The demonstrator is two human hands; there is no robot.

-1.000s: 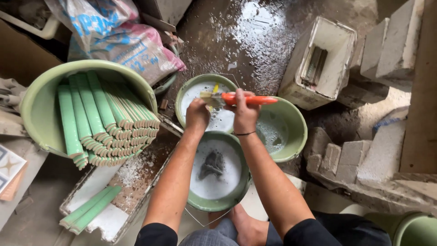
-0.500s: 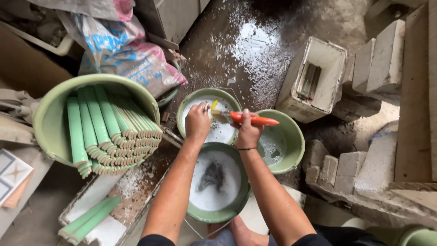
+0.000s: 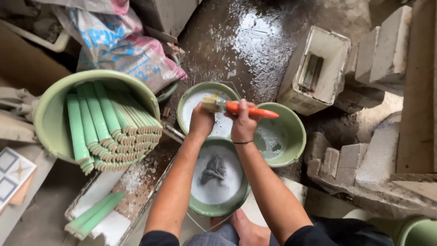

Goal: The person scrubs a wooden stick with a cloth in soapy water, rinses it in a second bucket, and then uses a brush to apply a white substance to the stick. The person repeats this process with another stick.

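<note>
- The person crouches over three green plastic buckets clustered at the centre of the frame, both arms reaching forward over them.
- The right hand (image 3: 244,125) is wrapped around the orange-handled flat paintbrush (image 3: 236,107), held roughly level, its pale bristles pointing toward the left of the frame.
- The left hand (image 3: 201,120) is closed at the bristle end, fingers seemingly pinching or working the bristles; whether something small sits between them I cannot tell.
- Both hands hover above the upper green bucket of white liquid (image 3: 191,98), so the brush sits just over that bucket, not dipped in.
- Nearest the person, the green bucket of foamy water (image 3: 236,200) has a dark grey rag (image 3: 214,169) lying in it; the shallow green bucket on the right (image 3: 296,132) holds only a little wet residue.
- At left, a large green tub (image 3: 50,118) lies tilted, packed with long green glazed trim tiles (image 3: 104,123); two more rest on a white tray (image 3: 114,223) at lower left.
- My reading: the bristles are being worked before a dip, which calls for lowering the tip into the white liquid without splashing.
</note>
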